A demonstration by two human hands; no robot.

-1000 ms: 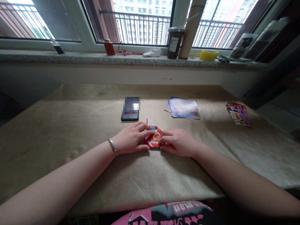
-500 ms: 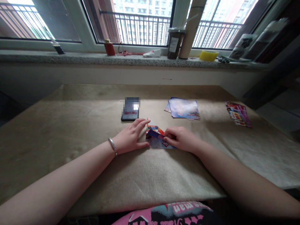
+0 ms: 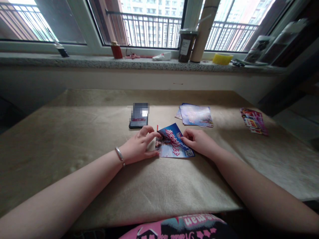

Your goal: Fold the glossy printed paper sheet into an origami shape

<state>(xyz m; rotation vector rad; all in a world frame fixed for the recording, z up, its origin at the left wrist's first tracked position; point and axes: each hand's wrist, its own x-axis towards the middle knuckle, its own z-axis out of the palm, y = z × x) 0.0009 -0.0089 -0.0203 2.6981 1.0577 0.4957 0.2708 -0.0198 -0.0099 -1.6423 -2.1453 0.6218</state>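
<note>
A blue leaflet (image 3: 174, 141) with large red-and-white characters and a square code lies on the table in front of me, its upper right part lifted and bent. My left hand (image 3: 142, 143), a silver bangle on its wrist, steadies the left edge between thumb and fingertips. Under that palm a pale, whitish thing (image 3: 151, 144) shows, mostly hidden; I cannot tell what it is. At the right edge, my right hand (image 3: 198, 141) pinches the leaflet between thumb and curled fingers.
A phone (image 3: 138, 116) lies beyond my left hand. Farther back is a pile of blue leaflets (image 3: 196, 115); red and pink leaflets (image 3: 253, 121) lie at the right. On the windowsill (image 3: 87, 61) stand a lidded dark cup (image 3: 186, 46), a red container (image 3: 116, 50) and a yellow sponge (image 3: 222, 59).
My right hand has moved slightly up and right, unfolding the leaflet so its blue face shows. The orange and red patterned part is now covered. My left hand stays in place.
</note>
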